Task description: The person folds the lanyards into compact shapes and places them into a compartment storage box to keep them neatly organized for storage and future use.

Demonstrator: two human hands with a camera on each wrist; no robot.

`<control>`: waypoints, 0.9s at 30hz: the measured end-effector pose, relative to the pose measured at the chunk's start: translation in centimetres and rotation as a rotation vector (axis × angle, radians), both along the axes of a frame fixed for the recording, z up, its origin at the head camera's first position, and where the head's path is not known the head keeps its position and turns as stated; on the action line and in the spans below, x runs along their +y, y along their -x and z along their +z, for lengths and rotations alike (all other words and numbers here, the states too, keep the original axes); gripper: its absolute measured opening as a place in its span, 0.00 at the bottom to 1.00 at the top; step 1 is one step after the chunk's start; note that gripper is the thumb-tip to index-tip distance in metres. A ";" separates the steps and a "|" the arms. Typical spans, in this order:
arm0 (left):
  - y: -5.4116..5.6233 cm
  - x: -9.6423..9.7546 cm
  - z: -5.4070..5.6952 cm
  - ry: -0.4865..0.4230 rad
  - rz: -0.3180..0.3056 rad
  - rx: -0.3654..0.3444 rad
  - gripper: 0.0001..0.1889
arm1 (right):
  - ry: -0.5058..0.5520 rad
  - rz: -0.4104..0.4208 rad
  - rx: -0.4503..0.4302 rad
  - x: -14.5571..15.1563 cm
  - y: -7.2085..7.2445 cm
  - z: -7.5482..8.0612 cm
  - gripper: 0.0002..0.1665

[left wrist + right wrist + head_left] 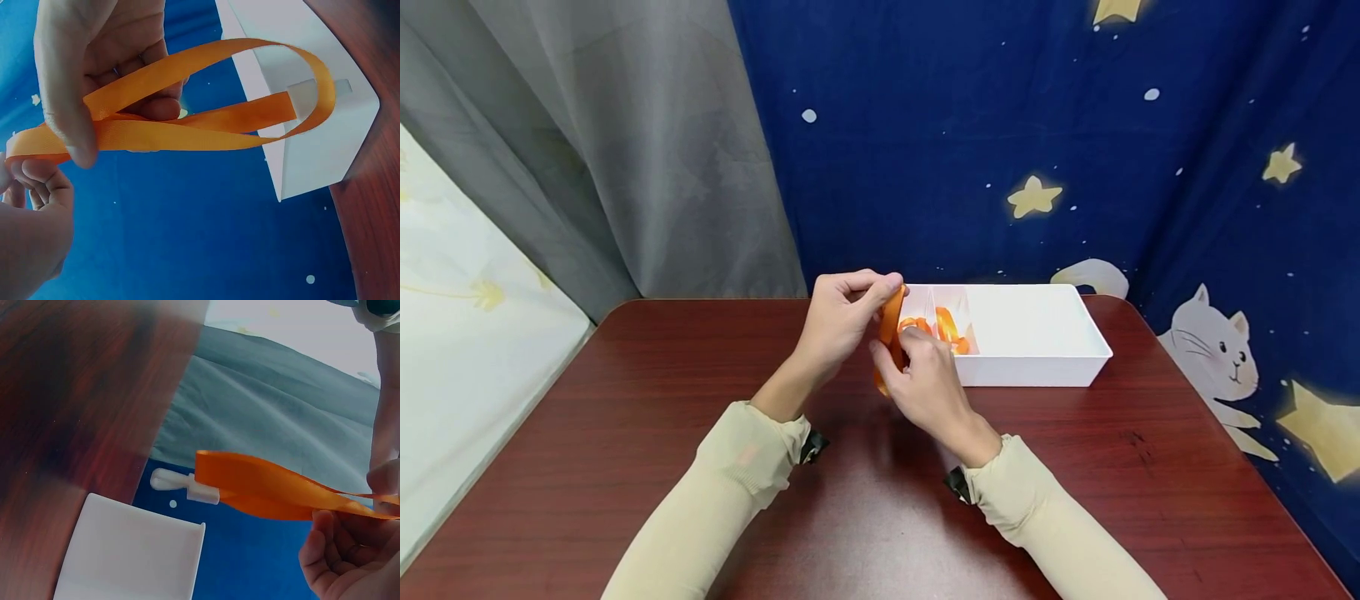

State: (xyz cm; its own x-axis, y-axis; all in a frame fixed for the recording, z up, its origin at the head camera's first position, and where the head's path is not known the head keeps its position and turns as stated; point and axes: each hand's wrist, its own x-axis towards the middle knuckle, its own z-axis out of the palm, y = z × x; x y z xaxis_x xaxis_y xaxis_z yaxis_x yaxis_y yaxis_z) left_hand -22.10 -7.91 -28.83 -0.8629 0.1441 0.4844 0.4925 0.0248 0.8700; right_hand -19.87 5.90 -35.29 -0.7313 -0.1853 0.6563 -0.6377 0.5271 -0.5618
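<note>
An orange ribbon lanyard (pixel 891 321) hangs folded in loops between my two hands, left of the white box's right part. My left hand (pixel 842 312) pinches its upper end between thumb and fingers. Lower down, my right hand (pixel 928 379) grips the ribbon, and in the left wrist view the right thumb (pixel 75 134) lies across the strands. A white plastic clip (pixel 185 486) shows at the lanyard's lower end in the right wrist view. Behind my right hand, more orange ribbon pieces (pixel 947 323) lie in the box's divided left part.
The white box (pixel 1030 372) stands near the table's back edge, with pinkish see-through dividers (pixel 951 294) on its left and a plain section on its right. The dark red-brown table (pixel 865 517) reaches back to grey (pixel 677 142) and blue (pixel 925 150) curtains.
</note>
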 end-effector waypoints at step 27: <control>0.4 -0.7 0.2 -0.106 0.030 -0.115 0.15 | 0.045 0.171 -0.151 1.1 -0.5 0.6 0.22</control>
